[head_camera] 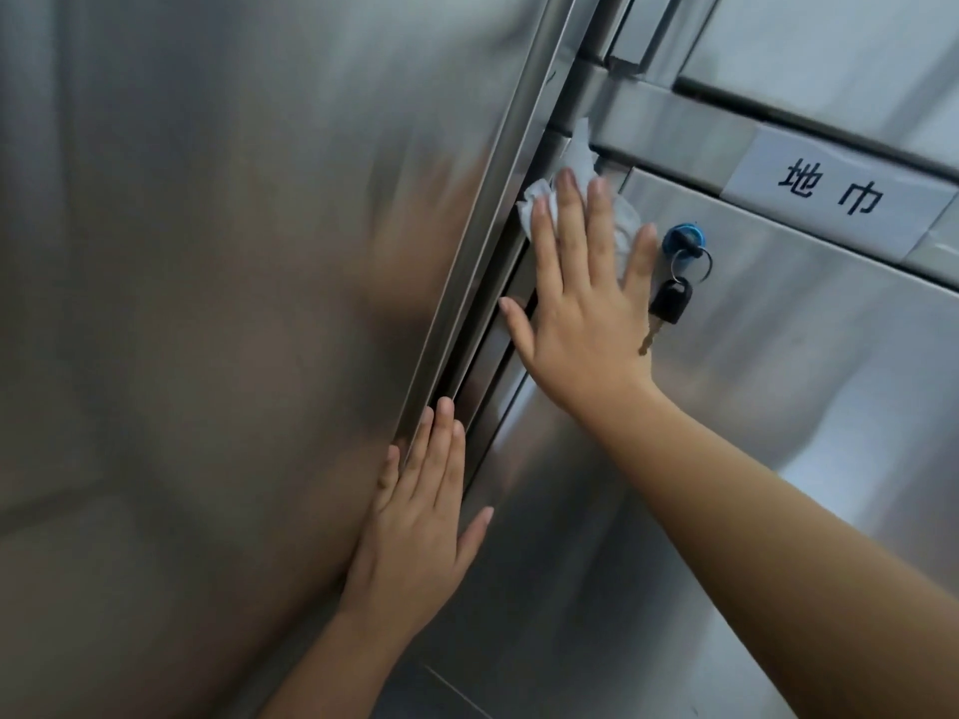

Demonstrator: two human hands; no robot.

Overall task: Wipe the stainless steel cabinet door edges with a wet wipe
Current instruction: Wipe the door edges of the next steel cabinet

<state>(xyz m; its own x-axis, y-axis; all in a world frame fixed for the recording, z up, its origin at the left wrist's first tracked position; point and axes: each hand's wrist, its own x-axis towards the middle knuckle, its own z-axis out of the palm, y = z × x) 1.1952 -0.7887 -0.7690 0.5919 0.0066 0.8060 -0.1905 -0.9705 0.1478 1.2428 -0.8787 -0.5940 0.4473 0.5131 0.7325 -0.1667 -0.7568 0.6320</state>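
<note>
The right hand (581, 303), fingers straight, presses the wipe (580, 160) at the door's (778, 407) top left corner and should slide firmly down the edge (501, 365), while the flat left hand (415, 526) braces.

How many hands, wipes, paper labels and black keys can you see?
Hands: 2, the left hand and the right hand
Wet wipe: 1
Paper label: 1
Black key: 1
Total: 5
</note>
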